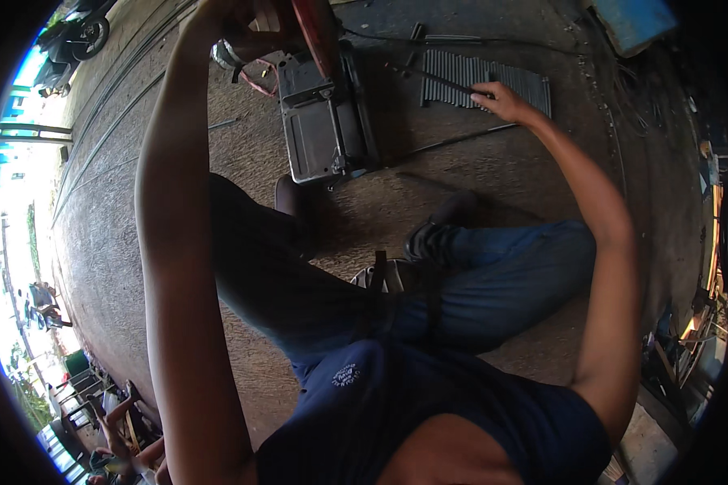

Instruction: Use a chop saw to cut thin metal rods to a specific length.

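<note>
On the floor ahead of me stands a chop saw with a grey metal base (309, 141) and a raised red upper part (317, 39). My left hand (260, 34), in shadow at the top edge, is closed at the saw's upper part; the exact grip is partly hidden. My right hand (497, 101) is closed round the end of a thin dark metal bar (437, 78), which points left toward the saw. Below that bar lies a row of short grey metal bars (473, 73), side by side on the floor.
A long thin bar (453, 140) runs from the saw toward the right. A dark cable (477, 40) crosses behind the row. A blue object (635, 24) stands at the far right, a motorcycle (77, 40) at the far left. Another person's limbs (121, 428) show at lower left.
</note>
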{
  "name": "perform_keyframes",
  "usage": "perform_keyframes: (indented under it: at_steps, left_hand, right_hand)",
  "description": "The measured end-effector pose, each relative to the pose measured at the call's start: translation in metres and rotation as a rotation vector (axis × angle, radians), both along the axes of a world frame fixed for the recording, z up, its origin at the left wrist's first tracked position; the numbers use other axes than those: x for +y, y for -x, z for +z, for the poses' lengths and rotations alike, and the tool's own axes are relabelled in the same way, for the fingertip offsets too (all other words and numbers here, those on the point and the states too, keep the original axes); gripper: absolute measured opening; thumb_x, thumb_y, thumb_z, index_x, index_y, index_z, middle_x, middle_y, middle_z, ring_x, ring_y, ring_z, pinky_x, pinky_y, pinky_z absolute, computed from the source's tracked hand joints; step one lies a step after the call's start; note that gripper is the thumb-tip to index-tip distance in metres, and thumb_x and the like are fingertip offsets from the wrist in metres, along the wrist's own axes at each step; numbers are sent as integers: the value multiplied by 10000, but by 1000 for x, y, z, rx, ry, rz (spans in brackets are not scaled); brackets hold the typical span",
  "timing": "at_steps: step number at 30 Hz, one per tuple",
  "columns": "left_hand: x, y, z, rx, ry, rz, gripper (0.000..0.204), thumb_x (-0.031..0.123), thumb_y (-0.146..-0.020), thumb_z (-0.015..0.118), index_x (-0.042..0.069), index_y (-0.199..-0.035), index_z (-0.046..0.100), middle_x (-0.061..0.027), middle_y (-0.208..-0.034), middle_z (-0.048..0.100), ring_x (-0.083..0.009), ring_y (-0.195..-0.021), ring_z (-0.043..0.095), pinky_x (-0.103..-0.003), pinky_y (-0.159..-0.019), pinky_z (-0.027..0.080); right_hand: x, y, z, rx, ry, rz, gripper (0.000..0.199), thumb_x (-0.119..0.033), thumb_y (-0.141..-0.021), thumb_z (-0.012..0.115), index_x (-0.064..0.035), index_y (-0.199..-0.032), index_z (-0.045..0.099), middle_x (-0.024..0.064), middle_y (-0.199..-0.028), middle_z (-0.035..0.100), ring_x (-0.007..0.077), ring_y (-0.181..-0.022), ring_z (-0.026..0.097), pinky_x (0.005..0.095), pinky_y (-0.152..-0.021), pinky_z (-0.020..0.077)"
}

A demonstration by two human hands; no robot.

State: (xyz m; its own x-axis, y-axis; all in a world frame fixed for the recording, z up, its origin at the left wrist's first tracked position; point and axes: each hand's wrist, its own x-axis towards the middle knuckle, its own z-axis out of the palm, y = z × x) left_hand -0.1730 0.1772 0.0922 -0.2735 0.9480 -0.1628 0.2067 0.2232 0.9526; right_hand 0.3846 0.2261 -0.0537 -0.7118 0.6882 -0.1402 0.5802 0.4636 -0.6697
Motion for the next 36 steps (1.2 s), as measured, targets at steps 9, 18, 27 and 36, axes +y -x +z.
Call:
perform_keyframes:
  at_steps: [9, 18, 27, 36]
  left_hand:
    - [-50, -58, 36, 29, -240, -191, 204, 286, -874, 637, 85, -867, 605, 22, -700, 536, -80, -589, 504, -229, -489, 424]
    - [-52, -53, 34, -7, -225, -425, 279, 361, -855, 646, 96, -935, 609, -2, -714, 542, -114, -624, 530, -256, -493, 459]
    - [-36, -26, 13, -351, 45, -107, 285, 363, -883, 617, 103, -1000, 609, -14, -830, 588, -138, -721, 568, -275, -625, 508]
    - [-57, -67, 44, 879, -453, -452, 204, 231, -834, 641, 122, -1007, 642, 10, -749, 553, -100, -661, 509, -281, -574, 444]
  right_hand:
    - [-28, -21, 46, 5, 47, 76, 341, -305, -978, 504, 2, -995, 651, -23, -584, 417, 83, -538, 372, 315, -521, 341]
    - [-32, 2, 34, 55, -79, 0, 327, -313, -974, 509, -31, -901, 659, -25, -581, 421, 98, -513, 398, 317, -513, 358]
    - [-58, 53, -7, -23, -192, -153, 322, -293, -910, 593, 21, -887, 663, 178, -676, 610, 312, -629, 607, 410, -604, 455]
    - [-95, 97, -59, 109, -138, -371, 335, -295, -894, 595, 27, -833, 663, 232, -728, 626, 407, -746, 627, 449, -657, 485]
